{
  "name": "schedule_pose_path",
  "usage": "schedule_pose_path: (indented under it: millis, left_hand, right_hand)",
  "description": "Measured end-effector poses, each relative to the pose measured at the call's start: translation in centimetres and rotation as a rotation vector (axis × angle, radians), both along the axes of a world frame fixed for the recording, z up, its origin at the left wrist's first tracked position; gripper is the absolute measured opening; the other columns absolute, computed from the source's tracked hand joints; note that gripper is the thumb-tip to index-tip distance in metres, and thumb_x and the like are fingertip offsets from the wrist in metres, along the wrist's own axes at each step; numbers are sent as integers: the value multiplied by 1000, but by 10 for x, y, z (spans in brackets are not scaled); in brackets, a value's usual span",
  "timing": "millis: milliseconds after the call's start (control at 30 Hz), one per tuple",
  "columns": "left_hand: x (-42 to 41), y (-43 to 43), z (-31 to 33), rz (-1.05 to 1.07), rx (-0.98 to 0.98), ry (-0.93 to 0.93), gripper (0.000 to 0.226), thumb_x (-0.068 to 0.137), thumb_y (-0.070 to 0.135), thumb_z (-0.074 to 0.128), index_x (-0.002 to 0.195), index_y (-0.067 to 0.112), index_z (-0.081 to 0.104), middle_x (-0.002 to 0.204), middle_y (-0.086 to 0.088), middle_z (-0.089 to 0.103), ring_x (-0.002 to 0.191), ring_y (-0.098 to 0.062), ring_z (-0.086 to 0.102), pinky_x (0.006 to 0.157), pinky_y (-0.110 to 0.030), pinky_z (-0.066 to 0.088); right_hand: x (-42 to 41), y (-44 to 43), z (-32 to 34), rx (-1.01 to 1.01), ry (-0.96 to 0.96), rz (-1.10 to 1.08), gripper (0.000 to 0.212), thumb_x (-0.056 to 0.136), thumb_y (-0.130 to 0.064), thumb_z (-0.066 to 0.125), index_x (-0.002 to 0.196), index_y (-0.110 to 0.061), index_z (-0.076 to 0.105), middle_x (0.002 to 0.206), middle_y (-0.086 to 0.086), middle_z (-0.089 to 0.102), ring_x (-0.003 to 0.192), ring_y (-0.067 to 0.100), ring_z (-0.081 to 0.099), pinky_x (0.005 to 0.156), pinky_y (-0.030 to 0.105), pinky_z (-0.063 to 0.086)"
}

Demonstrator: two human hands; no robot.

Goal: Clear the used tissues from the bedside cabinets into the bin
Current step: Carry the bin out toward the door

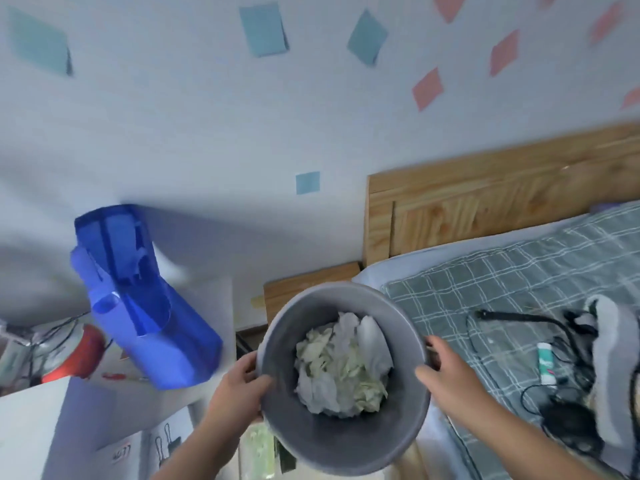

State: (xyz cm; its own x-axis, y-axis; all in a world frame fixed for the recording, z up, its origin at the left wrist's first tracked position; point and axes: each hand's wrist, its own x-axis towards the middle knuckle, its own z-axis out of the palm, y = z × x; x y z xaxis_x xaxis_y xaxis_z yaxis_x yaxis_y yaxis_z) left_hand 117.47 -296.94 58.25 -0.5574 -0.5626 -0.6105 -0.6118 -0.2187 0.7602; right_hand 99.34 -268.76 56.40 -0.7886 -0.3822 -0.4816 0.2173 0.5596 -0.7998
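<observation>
We are holding the grey bin [346, 427] between our left hand [239, 389] and right hand [446, 372], both gripping its rim. Crumpled tissues [341, 368] are lying inside.

The blue bag [145, 299] is smeared by blur, so its folds cannot be made out. The left hand [239, 389] covers part of the bin [346, 441] rim, and its fingertips are hidden behind the wall. The bin hides most of the wooden cabinet [304, 289] (only its far edge shows). The dark cables [540, 386] on the bed are too tangled to tell apart.
</observation>
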Motion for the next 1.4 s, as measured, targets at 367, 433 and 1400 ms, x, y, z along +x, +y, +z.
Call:
schedule_pose_path:
  millis: [367,433,1400]
  left_hand:
    - [40,25,42,-502,97,99,37,73,5,74,105,24,82,103,-10,84,86,-32,82,66,-41,66]
    - [45,58,54,-638,111,119,43,68,12,77,109,26,80,105,-7,84,88,-30,82,68,-42,66]
    - [561,856,74,-2311,271,47,38,73,16,70,103,34,84,106,-5,83,91,-24,80,68,-37,65]
  right_hand:
    - [227,85,43,-59,37,-638,45,89,-11,63,125,-38,61,104,-16,78,93,6,75,82,41,62]
    - [270,116,49,-60,54,-755,41,91,-12,62,122,-39,62,98,-20,78,85,1,74,77,37,62]
    - [1086,510,61,-185,386,-2399,43,80,-35,70,121,-45,68,119,-6,79,108,18,76,93,45,58]
